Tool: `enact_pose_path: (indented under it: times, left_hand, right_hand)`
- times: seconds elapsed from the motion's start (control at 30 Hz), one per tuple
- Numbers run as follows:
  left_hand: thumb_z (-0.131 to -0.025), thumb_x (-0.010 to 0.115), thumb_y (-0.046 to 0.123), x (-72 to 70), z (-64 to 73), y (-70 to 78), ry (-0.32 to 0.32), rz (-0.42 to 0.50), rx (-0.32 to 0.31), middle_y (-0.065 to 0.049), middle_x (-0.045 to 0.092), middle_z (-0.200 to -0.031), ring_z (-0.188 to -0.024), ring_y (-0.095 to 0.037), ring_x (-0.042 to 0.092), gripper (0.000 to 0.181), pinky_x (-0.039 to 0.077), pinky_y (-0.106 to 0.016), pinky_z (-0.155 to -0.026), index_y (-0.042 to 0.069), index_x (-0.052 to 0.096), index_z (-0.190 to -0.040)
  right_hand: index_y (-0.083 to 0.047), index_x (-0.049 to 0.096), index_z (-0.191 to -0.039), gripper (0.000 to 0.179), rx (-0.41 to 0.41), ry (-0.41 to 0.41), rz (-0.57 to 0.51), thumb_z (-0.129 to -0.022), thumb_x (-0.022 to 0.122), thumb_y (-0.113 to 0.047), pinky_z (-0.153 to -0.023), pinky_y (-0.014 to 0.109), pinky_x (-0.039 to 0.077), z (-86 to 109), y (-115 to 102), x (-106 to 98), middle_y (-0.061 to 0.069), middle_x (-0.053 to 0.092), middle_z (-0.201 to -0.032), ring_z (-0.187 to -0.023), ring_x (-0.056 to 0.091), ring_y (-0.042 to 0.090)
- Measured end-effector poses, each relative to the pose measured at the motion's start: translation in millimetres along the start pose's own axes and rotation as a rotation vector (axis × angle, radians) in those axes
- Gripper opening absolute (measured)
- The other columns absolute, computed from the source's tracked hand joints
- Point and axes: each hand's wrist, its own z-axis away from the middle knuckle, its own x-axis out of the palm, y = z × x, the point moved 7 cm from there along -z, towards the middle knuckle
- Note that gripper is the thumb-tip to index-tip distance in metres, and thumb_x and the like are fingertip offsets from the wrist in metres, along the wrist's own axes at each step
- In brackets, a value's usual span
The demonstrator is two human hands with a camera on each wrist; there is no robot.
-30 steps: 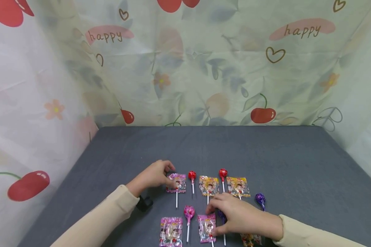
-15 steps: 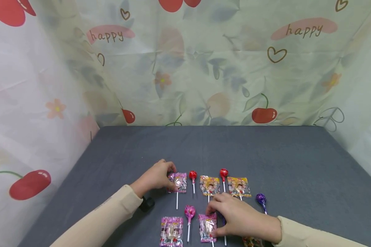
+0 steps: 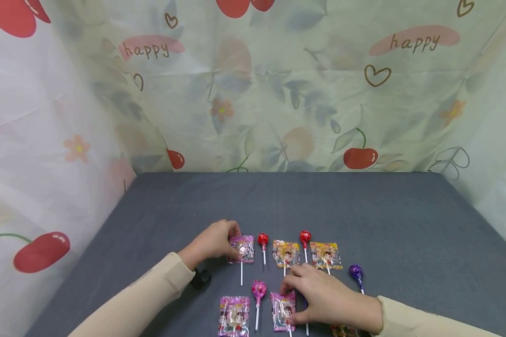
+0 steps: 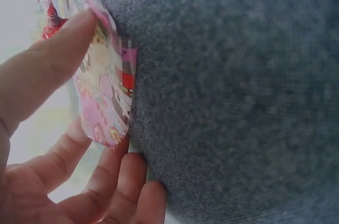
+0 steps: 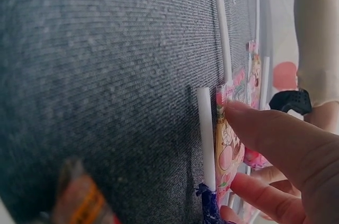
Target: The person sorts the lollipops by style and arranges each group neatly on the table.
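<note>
My left hand [image 3: 214, 243] grips a flat pink-wrapped lollipop [image 3: 246, 244] at the left of the back row. Its thumb lies on the near edge by the stick, its fingers at the far edge, as the left wrist view shows with the pink wrapper [image 4: 103, 86]. In the front row, my right hand [image 3: 325, 296] holds another flat pink-wrapped lollipop [image 3: 279, 309] the same way, thumb near the white stick. Just under that hand lies a round purple lollipop [image 5: 209, 203], its head mostly hidden in the head view.
Red lollipops [image 3: 263, 239] and yellow-wrapped flat ones [image 3: 286, 252] fill the back row. A round pink lollipop [image 3: 259, 290] and a pink packet [image 3: 234, 314] lie front left. Another purple lollipop [image 3: 356, 271] lies to the right. All rest on a dark grey cloth [image 3: 185, 196].
</note>
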Motion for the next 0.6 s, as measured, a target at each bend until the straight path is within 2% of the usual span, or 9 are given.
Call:
enact_pose_path:
  times: [0.13,0.3,0.47,0.6]
  left_hand:
    - [-0.07,0.088,0.02,-2.8,1.2,-1.3,-0.001,0.047,-0.034,-0.004,0.057,-0.078,-0.065,-0.016,0.052,0.041,0.041,-0.029,-0.054,0.011,0.057,-0.095]
    - [-0.074,0.084,0.012,-17.1,1.6,-2.1,0.061,0.166,-0.051,-0.007,0.058,-0.083,-0.061,-0.017,0.054,0.039,0.044,-0.029,-0.051,0.011,0.056,-0.1]
    - [-0.078,0.08,0.008,-43.9,-0.9,-2.5,0.17,0.311,-0.075,-0.01,0.059,-0.095,-0.068,-0.018,0.057,0.037,0.049,-0.028,-0.054,0.011,0.058,-0.108]
    - [-0.081,0.077,0.006,-68.6,-6.0,-4.6,0.277,0.503,-0.097,-0.014,0.063,-0.101,-0.075,-0.019,0.063,0.039,0.057,-0.034,-0.064,0.009,0.057,-0.115]
  right_hand:
    - [-0.03,0.063,-0.096,0.037,0.002,-0.002,0.003,-0.072,0.078,-0.054,-0.078,0.032,0.049,-0.1,0,0,-0.015,0.052,-0.099,-0.095,0.05,0.007]
    - [-0.031,0.063,-0.096,0.036,-0.008,0.011,0.013,-0.072,0.078,-0.053,-0.08,0.034,0.05,0.1,-1,0,-0.015,0.053,-0.1,-0.097,0.051,0.008]
    - [-0.032,0.062,-0.097,0.037,-0.006,0.003,0.014,-0.072,0.078,-0.054,-0.08,0.034,0.05,-0.8,-1,1,-0.015,0.053,-0.1,-0.097,0.051,0.009]
    - [-0.032,0.062,-0.097,0.037,-0.001,-0.01,0.003,-0.072,0.078,-0.055,-0.079,0.034,0.049,-0.5,0,1,-0.015,0.053,-0.1,-0.097,0.051,0.009]
